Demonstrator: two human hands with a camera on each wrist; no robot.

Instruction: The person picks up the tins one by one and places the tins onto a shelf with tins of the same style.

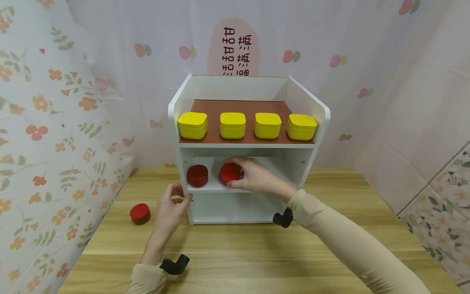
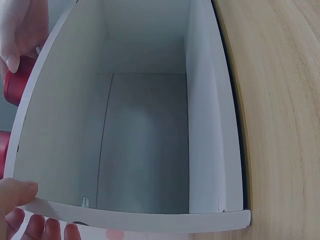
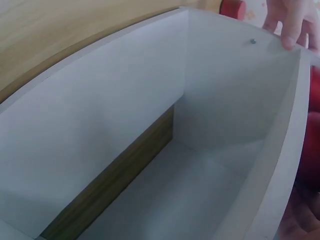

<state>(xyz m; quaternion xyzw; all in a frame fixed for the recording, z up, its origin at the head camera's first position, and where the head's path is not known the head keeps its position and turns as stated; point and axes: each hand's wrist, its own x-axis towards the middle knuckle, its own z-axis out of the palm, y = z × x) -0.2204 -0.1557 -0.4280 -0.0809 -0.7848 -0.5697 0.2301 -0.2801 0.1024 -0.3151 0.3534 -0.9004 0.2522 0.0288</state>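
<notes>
Pinching a glossy red cylindrical container [image 1: 229, 172] by its sides, probably for control, the right hand [image 1: 253, 175] holds it near the middle-tier front edge of a white panelled shelf unit [image 1: 242, 145]; the left hand [image 1: 171, 206] grips its left front edge, seemingly for steadiness

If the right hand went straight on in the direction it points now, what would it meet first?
The right hand, holding a red box, would probably meet the next red box, left of it on the same shelf; depth is unclear, so it might pass behind.
</notes>
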